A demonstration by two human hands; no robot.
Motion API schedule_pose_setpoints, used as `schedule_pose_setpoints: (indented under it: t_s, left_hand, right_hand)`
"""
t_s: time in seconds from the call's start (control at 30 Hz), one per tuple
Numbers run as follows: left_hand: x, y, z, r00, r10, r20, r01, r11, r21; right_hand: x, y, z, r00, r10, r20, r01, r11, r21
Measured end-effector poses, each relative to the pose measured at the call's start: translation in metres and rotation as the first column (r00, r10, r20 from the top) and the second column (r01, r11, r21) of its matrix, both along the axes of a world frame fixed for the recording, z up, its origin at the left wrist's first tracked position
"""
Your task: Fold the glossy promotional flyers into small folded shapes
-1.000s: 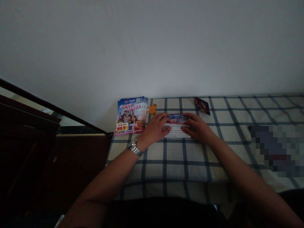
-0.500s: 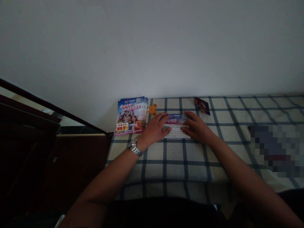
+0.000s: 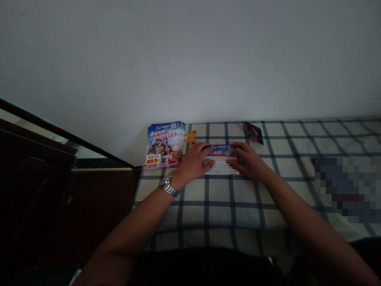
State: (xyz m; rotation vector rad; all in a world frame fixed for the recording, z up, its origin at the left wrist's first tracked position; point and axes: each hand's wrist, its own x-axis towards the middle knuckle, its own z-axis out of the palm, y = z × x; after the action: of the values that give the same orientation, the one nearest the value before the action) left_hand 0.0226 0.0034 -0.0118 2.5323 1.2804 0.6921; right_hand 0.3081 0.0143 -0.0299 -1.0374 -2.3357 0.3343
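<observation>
Between my two hands is a printed flyer on the checked cloth, its lower part folded up so the white text side shows below a blue printed strip. My left hand, with a metal watch on the wrist, holds the flyer's left edge between curled fingers and thumb. At the opposite edge my right hand grips it the same way. Left of my hands lies a stack of similar flyers, picture side up, with a price label on the top one.
A small dark folded paper piece lies near the wall behind my right hand. An orange cartoon figure shows beside the stack. At right is a pixelated area. Dark wooden furniture stands left of the cloth-covered surface.
The flyer and my fingertips have shifted very slightly toward me, and the folded edge sits a touch lower. The stack and the dark paper piece have stayed put.
</observation>
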Motion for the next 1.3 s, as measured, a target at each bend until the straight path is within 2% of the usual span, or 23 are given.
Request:
schedule_pose_setpoints:
  t_s: [0.53,0.7,0.8,1.3]
  left_hand:
    - [0.0001,0.0013,0.0035,1.0,-0.018,0.013,0.018,1.0,-0.024]
    - [-0.0008,0.0,0.0052,0.999,0.044,-0.03,-0.044,0.999,0.009]
    - [-0.0018,-0.0009,0.0062,0.994,0.081,-0.071,-0.08,0.997,0.021]
    - [-0.0031,0.0001,0.0036,0.99,0.103,-0.094,-0.1,0.994,0.038]
  right_hand:
    - [-0.0015,-0.0011,0.0042,0.996,-0.069,0.054,0.068,0.998,0.014]
    - [-0.0001,0.0003,0.0001,0.984,-0.147,0.102,0.141,0.988,0.067]
    - [-0.0003,0.0003,-0.0005,0.983,-0.153,0.106,0.147,0.987,0.058]
    - [0.0042,0.0023,-0.0036,0.982,-0.165,0.096,0.161,0.986,0.048]
